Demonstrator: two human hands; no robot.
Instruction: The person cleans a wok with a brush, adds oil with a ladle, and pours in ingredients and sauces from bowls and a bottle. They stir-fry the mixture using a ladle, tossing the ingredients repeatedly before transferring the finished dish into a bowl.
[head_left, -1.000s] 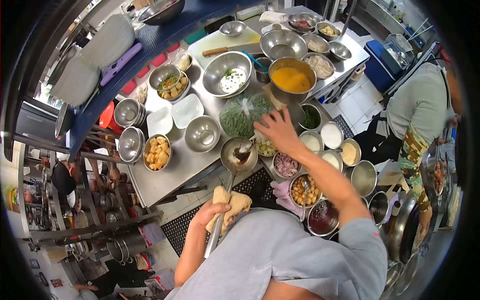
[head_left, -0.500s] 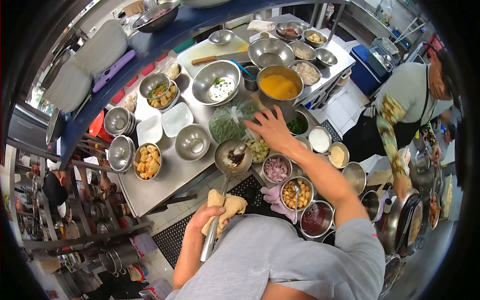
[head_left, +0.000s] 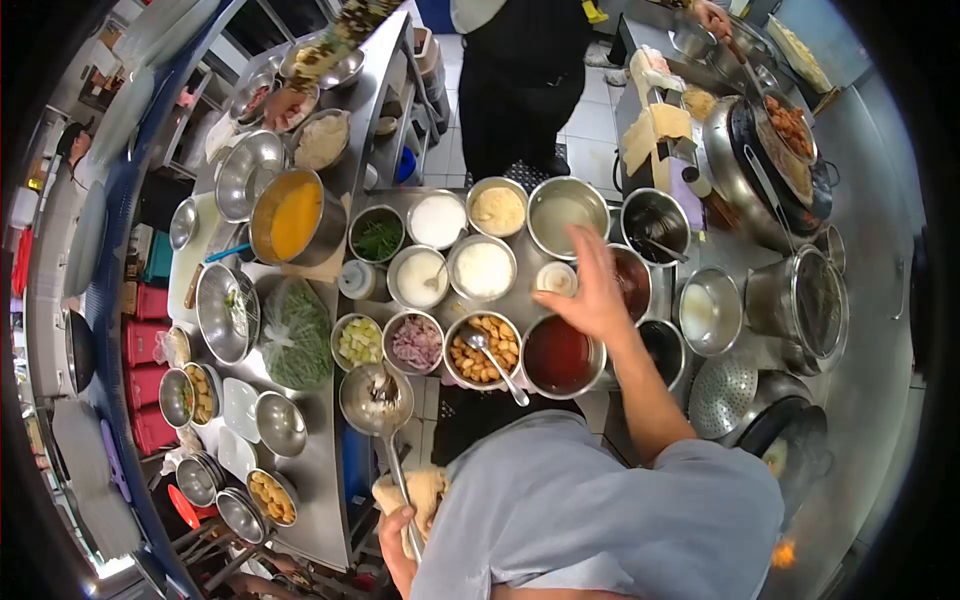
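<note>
- Left hand (head_left: 398, 535) near, fist closed on ladle (head_left: 376, 398) handle through a cloth (head_left: 418, 492).
- Ladle bowl sits left of the red bowl (head_left: 558, 356).
- Right hand (head_left: 592, 292) farther, fingers spread, empty, above the white cup (head_left: 555, 279).

Close-packed bowls (head_left: 483, 268) under hands (head_left: 597, 300)

Bright, even overhead light, glare on steel bowls, heavy fisheye warp, black vignetted corners.
</note>
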